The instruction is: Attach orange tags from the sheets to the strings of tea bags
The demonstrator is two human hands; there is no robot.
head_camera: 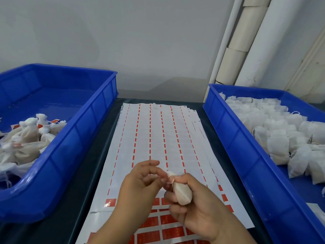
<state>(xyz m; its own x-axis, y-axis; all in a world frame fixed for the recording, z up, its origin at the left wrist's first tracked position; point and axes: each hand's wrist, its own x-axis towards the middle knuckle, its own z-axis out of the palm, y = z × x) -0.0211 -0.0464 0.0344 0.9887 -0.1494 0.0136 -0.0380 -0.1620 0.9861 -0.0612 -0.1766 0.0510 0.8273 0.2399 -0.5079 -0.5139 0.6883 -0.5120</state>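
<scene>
- Head view: right hand (pixel 197 206) grips a tea bag (pixel 181 192) above the sheet (pixel 154 138); left hand (pixel 140 184) pinches its string (pixel 171 181) at the neck.
- The bag looks light, soft and squashy; best held by the body, the thin string between fingertips.
- Left bin (pixel 58 155) holds tagged bags; right bin (pixel 233 138) untagged ones.

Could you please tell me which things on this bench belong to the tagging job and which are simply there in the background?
Part of the job:
- tea bag, gripped in the right hand
- left hand, pinching at its string
- tag sheets
- right bin of untagged bags
- left bin of tagged bags

Just there:
- white pipes
- grey wall
</scene>
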